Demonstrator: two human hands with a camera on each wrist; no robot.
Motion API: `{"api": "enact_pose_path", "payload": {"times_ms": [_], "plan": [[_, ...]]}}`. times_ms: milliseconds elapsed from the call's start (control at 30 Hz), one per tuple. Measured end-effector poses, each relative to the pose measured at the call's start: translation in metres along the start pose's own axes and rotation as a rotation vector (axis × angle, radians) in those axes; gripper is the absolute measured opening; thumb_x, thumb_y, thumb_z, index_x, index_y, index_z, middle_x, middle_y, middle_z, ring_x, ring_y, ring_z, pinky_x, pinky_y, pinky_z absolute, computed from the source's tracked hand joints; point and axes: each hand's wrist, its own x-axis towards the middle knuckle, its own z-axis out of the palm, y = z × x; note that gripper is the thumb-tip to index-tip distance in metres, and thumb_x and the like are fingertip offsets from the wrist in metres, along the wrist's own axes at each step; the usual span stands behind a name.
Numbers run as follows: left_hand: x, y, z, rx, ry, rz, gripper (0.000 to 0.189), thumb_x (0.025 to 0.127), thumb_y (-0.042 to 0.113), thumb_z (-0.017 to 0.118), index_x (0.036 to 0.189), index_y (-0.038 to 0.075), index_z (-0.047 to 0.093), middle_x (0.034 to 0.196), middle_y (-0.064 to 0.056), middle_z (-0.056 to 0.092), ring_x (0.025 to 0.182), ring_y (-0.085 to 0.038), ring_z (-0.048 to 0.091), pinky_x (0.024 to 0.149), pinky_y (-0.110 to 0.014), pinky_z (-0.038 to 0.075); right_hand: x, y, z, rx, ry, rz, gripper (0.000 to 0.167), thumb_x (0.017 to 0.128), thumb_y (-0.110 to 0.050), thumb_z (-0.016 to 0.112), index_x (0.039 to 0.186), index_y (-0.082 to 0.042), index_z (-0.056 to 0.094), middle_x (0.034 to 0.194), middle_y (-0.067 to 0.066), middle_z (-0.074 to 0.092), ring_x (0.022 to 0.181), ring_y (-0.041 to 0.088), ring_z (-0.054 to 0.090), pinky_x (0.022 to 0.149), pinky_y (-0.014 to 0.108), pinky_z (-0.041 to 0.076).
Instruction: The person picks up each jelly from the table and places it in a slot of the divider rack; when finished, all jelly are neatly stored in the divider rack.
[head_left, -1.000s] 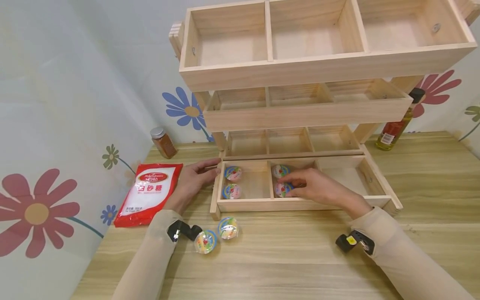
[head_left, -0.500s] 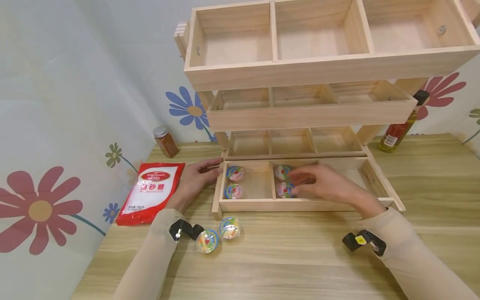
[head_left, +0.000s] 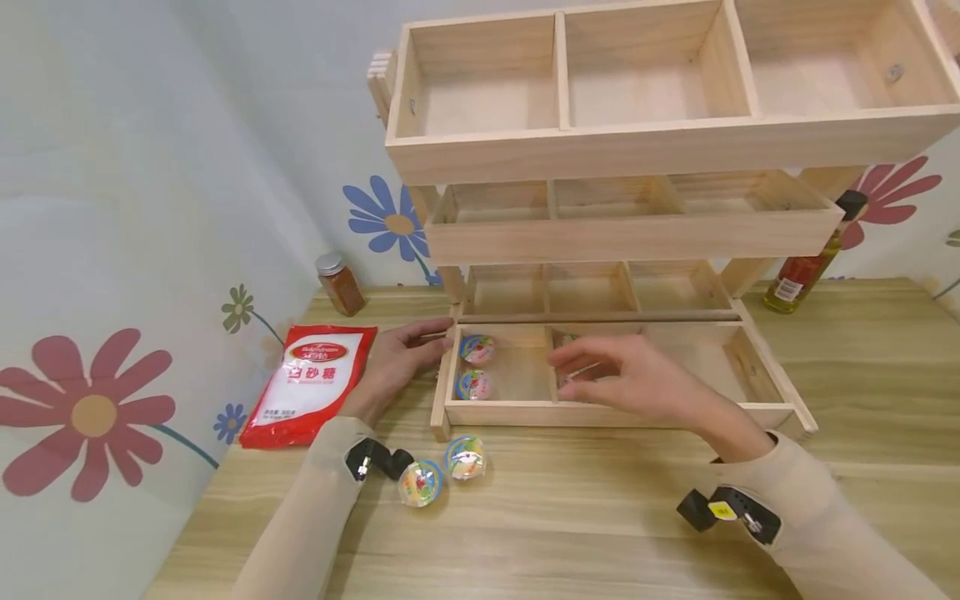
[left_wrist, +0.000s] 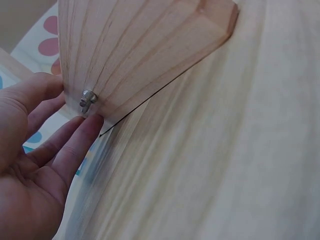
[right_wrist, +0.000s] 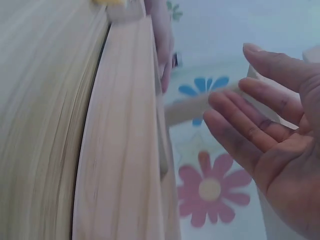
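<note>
In the head view my right hand (head_left: 637,379) hovers over the bottom tray's middle compartment, fingers slightly bent and apart. The right wrist view shows its palm (right_wrist: 285,155) holding nothing. Beneath it, a jelly cup (head_left: 567,339) is mostly hidden. Two pink jelly cups (head_left: 474,385) sit in the left compartment of the wooden tray (head_left: 585,414). My left hand (head_left: 397,362) rests against the tray's left end; in the left wrist view its fingertips (left_wrist: 92,125) touch the wood beside a wing nut (left_wrist: 87,99). Two yellowish jelly cups (head_left: 420,483) lie on the table in front.
Higher tiers of the wooden rack (head_left: 660,150) overhang the bottom tray. A red and white sugar bag (head_left: 315,383) lies by my left arm. Behind it stands a spice jar (head_left: 341,285). An oil bottle (head_left: 806,262) stands behind the rack at the right.
My right hand has let go of the jelly cup in the middle compartment and lifted off it, fingers spreading. The head view has shifted slightly; my left hand stays at the tray's end.
</note>
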Motion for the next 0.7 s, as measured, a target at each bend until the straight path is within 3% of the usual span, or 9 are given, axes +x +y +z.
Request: {"api": "enact_pose_path", "payload": {"times_ms": [200, 400, 700], "plan": [[-0.001, -0.001, 0.0, 0.001, 0.003, 0.006, 0.041, 0.099, 0.025, 0.079, 0.139, 0.018, 0.072, 0.139, -0.007, 0.068, 0.124, -0.023, 0.067, 0.098, -0.033, 0.059, 0.008, -0.018, 0.018, 0.06, -0.013, -0.087, 0.037, 0.092, -0.011, 0.085, 0.127, -0.006, 0.075, 0.123, 0.001, 0.076, 0.109, 0.017, 0.073, 0.093, 0.035, 0.061], [0.0, -0.001, 0.002, -0.076, -0.017, 0.044, 0.041, 0.101, 0.013, 0.075, 0.141, 0.008, 0.07, 0.138, -0.015, 0.069, 0.126, -0.026, 0.066, 0.097, -0.033, 0.059, 0.016, -0.026, 0.035, 0.088, -0.056, -0.128, 0.035, 0.095, -0.013, 0.083, 0.128, -0.006, 0.074, 0.123, 0.0, 0.076, 0.113, 0.025, 0.073, 0.094, 0.035, 0.061], [0.001, -0.001, 0.002, -0.069, -0.02, 0.034, 0.042, 0.101, 0.015, 0.076, 0.141, 0.008, 0.069, 0.137, -0.015, 0.069, 0.124, -0.024, 0.067, 0.099, -0.037, 0.059, 0.028, -0.022, 0.06, 0.116, -0.134, -0.182, 0.037, 0.095, -0.011, 0.082, 0.128, 0.003, 0.071, 0.126, 0.015, 0.073, 0.116, 0.026, 0.07, 0.097, 0.036, 0.06]]}}
